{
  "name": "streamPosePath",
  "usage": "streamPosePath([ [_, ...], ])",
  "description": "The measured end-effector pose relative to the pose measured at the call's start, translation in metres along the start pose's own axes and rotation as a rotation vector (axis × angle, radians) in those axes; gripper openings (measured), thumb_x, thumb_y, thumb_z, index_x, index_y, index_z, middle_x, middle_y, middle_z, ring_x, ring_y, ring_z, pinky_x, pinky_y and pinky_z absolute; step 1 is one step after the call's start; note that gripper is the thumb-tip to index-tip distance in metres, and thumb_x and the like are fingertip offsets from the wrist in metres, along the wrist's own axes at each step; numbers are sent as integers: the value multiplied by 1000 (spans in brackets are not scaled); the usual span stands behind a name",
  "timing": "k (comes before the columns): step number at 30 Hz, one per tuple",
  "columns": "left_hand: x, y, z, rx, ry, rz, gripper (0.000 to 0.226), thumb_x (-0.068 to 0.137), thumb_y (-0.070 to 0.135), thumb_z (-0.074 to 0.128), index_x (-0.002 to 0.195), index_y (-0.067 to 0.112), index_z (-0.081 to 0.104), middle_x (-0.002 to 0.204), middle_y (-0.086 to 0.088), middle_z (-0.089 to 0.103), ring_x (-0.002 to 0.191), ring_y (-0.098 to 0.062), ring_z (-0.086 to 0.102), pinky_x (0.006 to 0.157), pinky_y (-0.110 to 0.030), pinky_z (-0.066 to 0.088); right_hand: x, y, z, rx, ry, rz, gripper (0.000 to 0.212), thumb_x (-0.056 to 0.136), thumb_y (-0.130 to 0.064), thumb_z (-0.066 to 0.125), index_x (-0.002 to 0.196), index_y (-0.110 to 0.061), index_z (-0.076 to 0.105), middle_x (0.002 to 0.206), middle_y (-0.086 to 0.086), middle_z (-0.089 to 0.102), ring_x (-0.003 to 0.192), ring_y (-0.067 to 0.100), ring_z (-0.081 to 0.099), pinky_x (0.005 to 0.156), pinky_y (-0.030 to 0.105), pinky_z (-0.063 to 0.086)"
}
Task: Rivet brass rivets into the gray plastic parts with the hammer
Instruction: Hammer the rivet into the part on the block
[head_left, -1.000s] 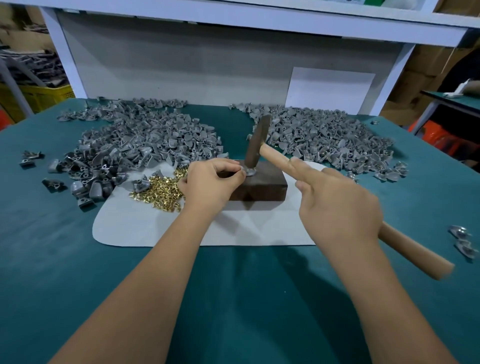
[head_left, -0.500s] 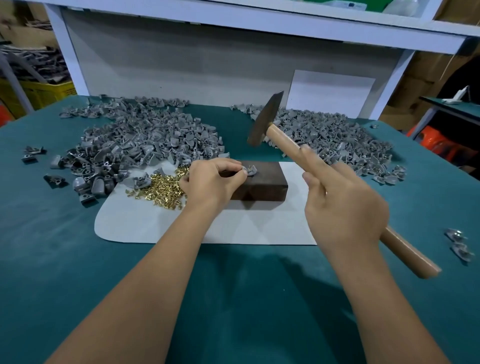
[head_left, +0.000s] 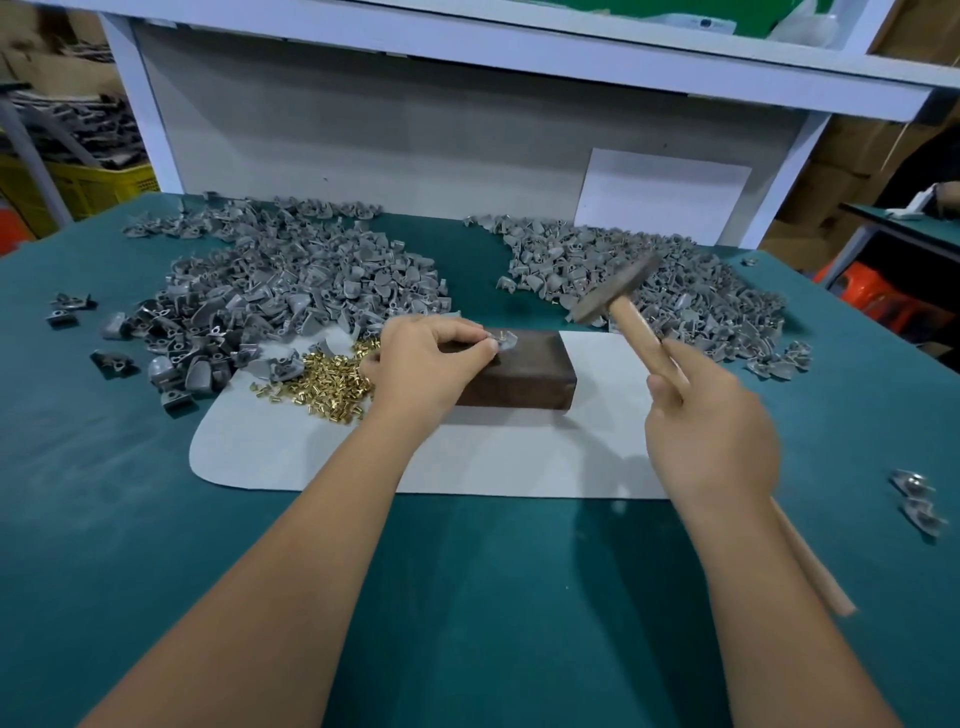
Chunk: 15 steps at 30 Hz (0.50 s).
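A dark wooden block lies on a white mat. My left hand pinches a small gray plastic part on the block's top left, a brass rivet standing in it. My right hand grips the wooden handle of a hammer, forefinger laid along the handle. The hammer head hangs in the air to the right of and above the block, apart from the part. A heap of brass rivets lies left of my left hand.
Two big piles of gray parts lie behind the mat, one at the left, one at the right. A few loose parts sit at the right on the green table. A white shelf frame stands at the back.
The hammer went from resting on the part to raised high, and now its head has swung out to the right of the block. My left hand keeps its pinch on the part.
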<state>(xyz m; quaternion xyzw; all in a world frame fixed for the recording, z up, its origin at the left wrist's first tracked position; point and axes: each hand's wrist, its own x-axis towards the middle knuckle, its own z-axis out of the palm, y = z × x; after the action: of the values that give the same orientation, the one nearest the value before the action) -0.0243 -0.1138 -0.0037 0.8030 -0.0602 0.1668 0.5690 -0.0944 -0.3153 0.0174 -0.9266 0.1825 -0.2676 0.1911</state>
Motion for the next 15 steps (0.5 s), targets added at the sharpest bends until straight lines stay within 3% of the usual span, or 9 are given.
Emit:
streamPosePath([
  [3, 3, 2, -5, -101, -32, 50, 16, 81, 23, 79, 74, 36, 74, 98, 15, 71, 119, -14, 56, 105, -32, 41, 1, 9, 2, -33, -172, 85, 26, 95, -28, 49, 120, -28, 57, 87, 5, 60, 78, 31, 52, 65, 35, 41],
  [5, 4, 5, -8, -210, -72, 72, 17, 82, 19, 78, 75, 34, 75, 94, 15, 72, 105, -2, 62, 92, -15, 44, 2, 11, 5, -93, -224, 103, 19, 95, -32, 49, 106, -21, 61, 82, 6, 58, 77, 32, 53, 64, 33, 41],
  [8, 4, 8, -11, -315, -131, 90, 19, 83, 16, 77, 75, 33, 77, 94, 13, 74, 103, -4, 64, 94, -21, 45, 2, 6, 6, -175, -207, 78, 22, 93, -32, 50, 89, -14, 62, 77, 7, 58, 75, 33, 53, 61, 31, 39],
  [12, 4, 9, -14, -367, -169, 98, 22, 84, 15, 76, 73, 34, 78, 95, 15, 74, 102, -2, 64, 94, -23, 44, -2, 1, 7, -269, -226, 13, 27, 91, -29, 49, 87, -7, 64, 87, 9, 48, 77, 33, 48, 62, 31, 38],
  [15, 3, 10, -15, -384, -179, 91, 21, 85, 14, 74, 74, 31, 77, 96, 14, 74, 100, 0, 64, 89, -16, 43, -4, -1, 7, -297, -258, 6, 26, 92, -28, 47, 90, -8, 62, 87, 7, 42, 76, 29, 40, 64, 31, 36],
])
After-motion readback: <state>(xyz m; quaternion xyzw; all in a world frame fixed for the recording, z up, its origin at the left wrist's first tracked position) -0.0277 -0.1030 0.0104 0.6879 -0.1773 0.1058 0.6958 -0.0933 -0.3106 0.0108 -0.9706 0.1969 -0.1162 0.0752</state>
